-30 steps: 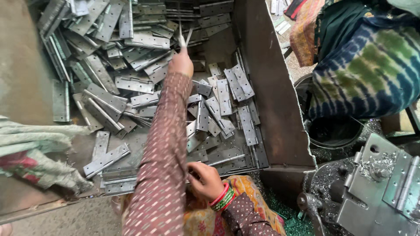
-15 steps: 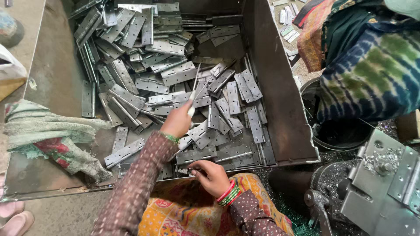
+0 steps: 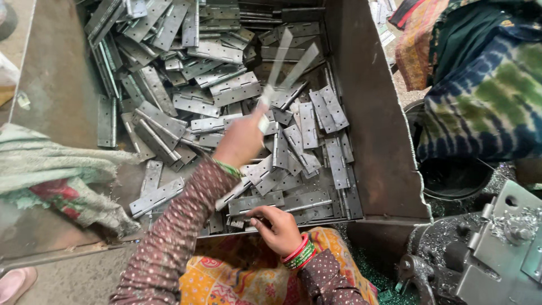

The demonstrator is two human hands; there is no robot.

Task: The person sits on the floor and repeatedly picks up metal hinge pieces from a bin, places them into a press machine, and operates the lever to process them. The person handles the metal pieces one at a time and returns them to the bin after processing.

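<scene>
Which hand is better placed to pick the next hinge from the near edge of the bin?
Probably the right hand: it rests empty on the hinges at the metal bin's near edge. The left hand is raised, already holding a blurred hinge.

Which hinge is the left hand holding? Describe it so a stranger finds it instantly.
Start at the big metal bin full of flat grey hinges. Above its middle the left hand is raised, pinching one hinge. Unlike the others lying flat, it is in the air, opened in a V and motion-blurred.

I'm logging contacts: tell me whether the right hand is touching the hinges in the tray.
Touching. The head view shows the right hand with fingers resting on a flat hinge at the near edge of the metal tray.
</scene>
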